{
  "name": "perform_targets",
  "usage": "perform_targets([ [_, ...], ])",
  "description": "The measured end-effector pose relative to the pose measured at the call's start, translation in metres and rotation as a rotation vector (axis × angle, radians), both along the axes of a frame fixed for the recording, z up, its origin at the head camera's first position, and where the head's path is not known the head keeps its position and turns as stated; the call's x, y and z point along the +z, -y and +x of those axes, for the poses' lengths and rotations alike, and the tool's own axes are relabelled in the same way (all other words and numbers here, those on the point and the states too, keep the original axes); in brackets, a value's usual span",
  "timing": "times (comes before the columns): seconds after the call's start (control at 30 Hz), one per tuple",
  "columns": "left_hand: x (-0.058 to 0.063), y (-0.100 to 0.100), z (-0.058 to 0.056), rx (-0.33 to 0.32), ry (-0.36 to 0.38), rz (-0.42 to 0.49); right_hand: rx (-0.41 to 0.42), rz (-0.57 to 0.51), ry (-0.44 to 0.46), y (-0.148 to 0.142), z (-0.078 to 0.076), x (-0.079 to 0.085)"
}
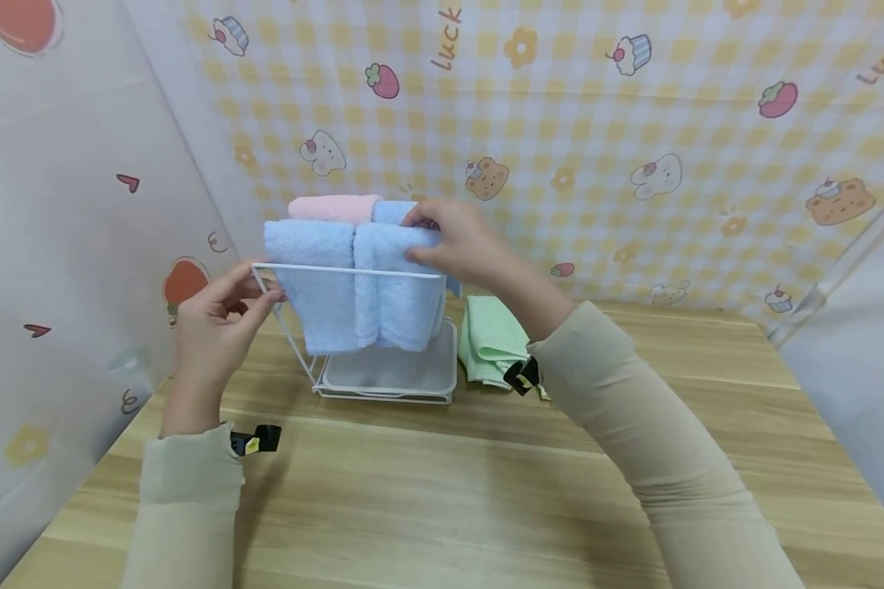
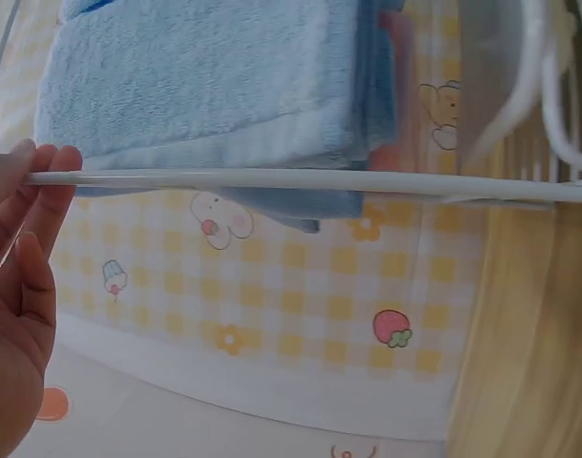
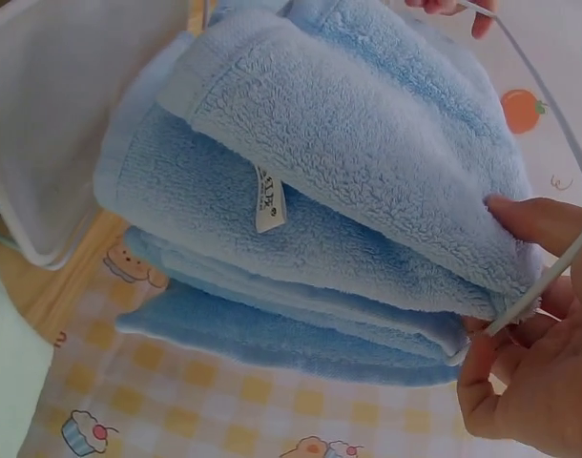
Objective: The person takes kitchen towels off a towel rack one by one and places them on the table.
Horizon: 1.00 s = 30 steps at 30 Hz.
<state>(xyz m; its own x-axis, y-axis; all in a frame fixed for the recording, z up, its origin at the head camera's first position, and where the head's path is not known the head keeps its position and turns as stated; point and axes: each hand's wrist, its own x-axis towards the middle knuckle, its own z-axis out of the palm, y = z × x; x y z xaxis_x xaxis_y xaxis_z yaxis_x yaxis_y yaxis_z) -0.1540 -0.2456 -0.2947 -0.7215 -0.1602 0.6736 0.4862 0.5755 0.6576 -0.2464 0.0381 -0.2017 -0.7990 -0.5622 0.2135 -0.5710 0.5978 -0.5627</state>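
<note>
Blue terry towels (image 1: 401, 307) hang folded side by side over a white wire rack (image 1: 287, 267). A small white label (image 3: 269, 200) shows between the layers of the right front towel. With thumb and fingers, my left hand (image 1: 217, 323) pinches the rack's front bar at its upper left corner, as the left wrist view also shows. My right hand (image 1: 457, 241) pinches the top of the right front blue towel, thumb in front and fingers behind, close to the rack's bar. Behind them lies a pink towel (image 1: 335, 208) next to another blue towel (image 1: 394, 212).
The rack's base holds a pale tray (image 1: 390, 372) on the wooden table (image 1: 412, 491). To its right lies a folded light green cloth (image 1: 489, 331), below my right forearm. A yellow checked cloth backdrop (image 1: 560, 123) rises behind, and a white printed sheet (image 1: 66, 245) bounds the left.
</note>
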Motion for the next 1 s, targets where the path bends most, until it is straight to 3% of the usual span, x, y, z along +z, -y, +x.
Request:
perform_targets([
  [0.17,-0.01,-0.001,0.003,-0.01,0.015,0.016,-0.007,0.018,-0.059,0.0,0.003,-0.002],
  [0.63,-0.021,0.002,-0.001,-0.112,-0.068,0.017,0.034,0.009,-0.265,-0.002,0.007,-0.007],
  [0.8,-0.023,-0.001,0.001,-0.106,-0.065,0.033,0.06,-0.079,-0.339,-0.004,0.008,-0.01],
  [1.0,-0.025,-0.003,0.003,-0.08,-0.056,0.035,0.077,-0.293,-0.35,-0.005,0.005,-0.018],
])
